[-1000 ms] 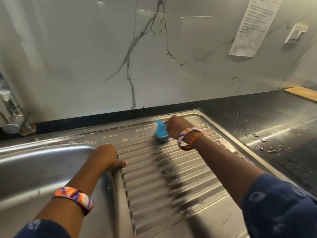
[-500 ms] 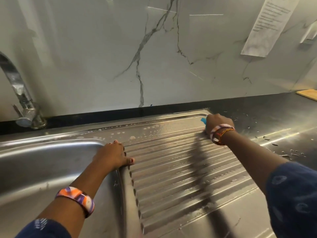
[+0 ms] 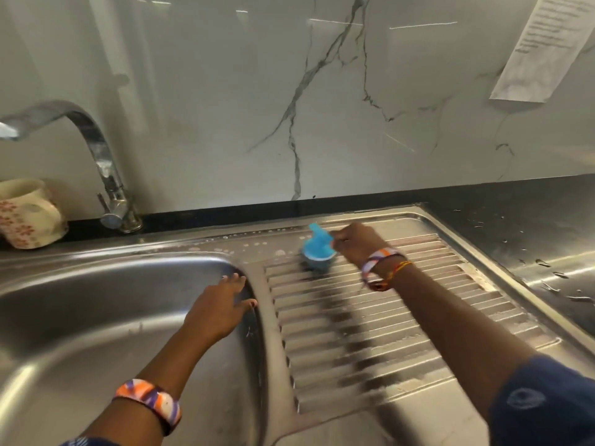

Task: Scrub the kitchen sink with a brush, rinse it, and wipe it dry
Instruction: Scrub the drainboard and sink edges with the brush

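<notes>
A steel sink basin fills the left, with a ribbed drainboard to its right. My right hand grips a blue brush and presses it on the far left end of the drainboard ridges. Soap suds dot the back ledge beside the brush. My left hand rests on the rim between basin and drainboard, fingers spread and fairly straight. The brush bristles are blurred.
A chrome tap stands at the back left, a floral mug beside it. Wet black counter lies to the right, with droplets. A paper sheet hangs on the marble wall.
My right hand swept the brush right to the drainboard's far corner, then back left to its near-basin end. The view shifted left, revealing the tap and mug.
</notes>
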A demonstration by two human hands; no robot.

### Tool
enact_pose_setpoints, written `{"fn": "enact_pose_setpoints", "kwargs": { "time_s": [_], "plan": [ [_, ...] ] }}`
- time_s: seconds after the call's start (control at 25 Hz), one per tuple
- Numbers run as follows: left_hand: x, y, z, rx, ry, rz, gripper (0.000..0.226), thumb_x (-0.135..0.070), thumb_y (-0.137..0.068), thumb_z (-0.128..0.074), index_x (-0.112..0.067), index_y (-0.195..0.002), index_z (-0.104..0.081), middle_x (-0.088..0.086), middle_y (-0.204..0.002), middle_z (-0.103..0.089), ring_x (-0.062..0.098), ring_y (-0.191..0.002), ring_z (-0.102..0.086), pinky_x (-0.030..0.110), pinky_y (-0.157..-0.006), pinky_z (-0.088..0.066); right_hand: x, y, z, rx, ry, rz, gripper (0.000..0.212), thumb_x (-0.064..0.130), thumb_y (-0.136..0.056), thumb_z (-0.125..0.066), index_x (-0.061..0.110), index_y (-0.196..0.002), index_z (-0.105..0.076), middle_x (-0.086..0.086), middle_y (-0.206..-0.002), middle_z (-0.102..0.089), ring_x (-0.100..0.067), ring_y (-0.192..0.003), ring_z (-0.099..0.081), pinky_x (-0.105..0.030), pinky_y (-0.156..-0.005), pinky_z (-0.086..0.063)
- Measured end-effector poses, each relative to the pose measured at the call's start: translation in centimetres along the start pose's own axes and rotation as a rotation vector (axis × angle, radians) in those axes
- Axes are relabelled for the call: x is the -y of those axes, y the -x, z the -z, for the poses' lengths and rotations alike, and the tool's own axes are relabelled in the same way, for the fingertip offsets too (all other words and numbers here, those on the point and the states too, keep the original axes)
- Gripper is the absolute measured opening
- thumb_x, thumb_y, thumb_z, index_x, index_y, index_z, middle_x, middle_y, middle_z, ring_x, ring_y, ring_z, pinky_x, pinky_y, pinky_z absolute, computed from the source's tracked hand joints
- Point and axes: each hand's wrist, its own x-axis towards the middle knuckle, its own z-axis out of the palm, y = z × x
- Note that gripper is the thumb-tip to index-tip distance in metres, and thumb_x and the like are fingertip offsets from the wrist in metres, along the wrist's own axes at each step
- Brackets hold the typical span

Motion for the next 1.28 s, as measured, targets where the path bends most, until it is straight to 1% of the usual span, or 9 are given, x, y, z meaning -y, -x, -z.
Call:
{"fn": "enact_pose_setpoints", "kwargs": {
  "time_s": [0.08,0.28,0.48,0.76,0.92,0.96,1.08,1.2,1.28],
  "plan": [
    [0.3,0.0,0.2,0.028,-0.005,-0.061,0.063,-0.034,-0.094,-0.052,-0.019,-0.149,-0.025,0.002,-0.156,-0.023,0.019,-0.144,-0.022,0.031,-0.115,-0.02,-4.2,-0.1,2.7,-0.07,0.1,-0.123,0.033,0.018,-0.096,-0.048,0.002,-0.121,-0.062,-0.018,-0.115,-0.064,-0.029,-0.105,-0.06,-0.024,-0.079,-0.04],
    [0.1,-1.5,0.8,0.084,-0.02,-0.04,0.058,-0.034,-0.088,-0.062,-0.016,-0.14,-0.045,0.007,-0.141,-0.05,0.021,-0.128,-0.048,0.027,-0.104,-0.036,-9.3,-0.4,6.5,-0.17,0.034,-0.48,0.034,0.016,-0.095,-0.05,-0.008,-0.118,-0.057,-0.017,-0.092,-0.054,-0.028,-0.082,-0.052,-0.029,-0.072,-0.038],
    [-0.7,-2.8,0.8,0.148,-0.074,0.039,0.04,-0.03,-0.083,-0.069,-0.012,-0.118,-0.064,0.008,-0.115,-0.065,0.019,-0.103,-0.061,0.026,-0.087,-0.044,-1.3,0.1,1.5,-0.012,-0.043,-0.147,0.03,0.019,-0.094,-0.052,-0.002,-0.111,-0.065,-0.009,-0.084,-0.055,-0.012,-0.056,-0.045,-0.015,-0.045,-0.036],
    [-1.1,-2.8,0.4,0.122,-0.018,0.195,0.036,-0.031,-0.077,-0.075,-0.005,-0.1,-0.066,0.006,-0.086,-0.064,0.021,-0.088,-0.065,0.031,-0.084,-0.053,8.9,-0.4,-3.5,0.136,0.076,0.131,0.033,0.019,-0.091,-0.049,0.004,-0.116,-0.065,-0.016,-0.108,-0.066,-0.028,-0.101,-0.061,-0.025,-0.08,-0.046],
    [-0.7,-1.5,0.6,0.304,0.064,0.187,0.022,-0.026,-0.08,-0.073,-0.006,-0.089,-0.071,0.002,-0.069,-0.061,0.013,-0.068,-0.06,0.021,-0.067,-0.048,6.5,5.3,0.7,0.292,0.07,0.199,0.031,0.018,-0.094,-0.05,0.012,-0.12,-0.064,0.003,-0.069,-0.055,-0.008,-0.059,-0.05,-0.002,-0.044,-0.036],
    [-0.7,-1.2,0.7,0.333,0.071,0.173,0.022,-0.027,-0.079,-0.074,-0.007,-0.086,-0.071,0.002,-0.069,-0.06,0.012,-0.065,-0.056,0.02,-0.064,-0.045,5.6,6.9,1.4,0.314,0.106,0.201,0.033,0.021,-0.095,-0.049,0.016,-0.125,-0.061,0.003,-0.078,-0.062,-0.008,-0.067,-0.055,0.0,-0.053,-0.038],
    [-1.0,-1.1,1.1,0.386,0.092,0.2,0.034,-0.029,-0.076,-0.077,-0.001,-0.094,-0.071,0.01,-0.082,-0.065,0.016,-0.073,-0.055,0.025,-0.071,-0.047,4.1,9.7,1.8,0.249,0.217,0.189,0.036,0.027,-0.097,-0.045,0.025,-0.132,-0.054,-0.002,-0.121,-0.064,-0.018,-0.103,-0.06,-0.021,-0.082,-0.043],
    [-2.2,-1.5,1.6,0.421,-0.056,0.184,0.039,-0.033,-0.08,-0.073,-0.004,-0.106,-0.07,0.013,-0.097,-0.067,0.016,-0.085,-0.06,0.026,-0.081,-0.051,4.4,8.0,0.2,0.121,0.214,0.156,0.037,0.028,-0.097,-0.041,0.027,-0.132,-0.054,-0.004,-0.123,-0.063,-0.022,-0.105,-0.06,-0.026,-0.081,-0.044],
    [-3.1,-1.4,2.0,0.447,-0.145,0.173,0.04,-0.034,-0.086,-0.067,-0.006,-0.114,-0.067,0.01,-0.105,-0.067,0.014,-0.089,-0.059,0.019,-0.071,-0.048,5.4,5.3,-1.6,0.064,0.211,0.17,0.038,0.029,-0.096,-0.041,0.027,-0.131,-0.056,-0.004,-0.125,-0.062,-0.025,-0.109,-0.059,-0.03,-0.089,-0.046]
  ]
}}
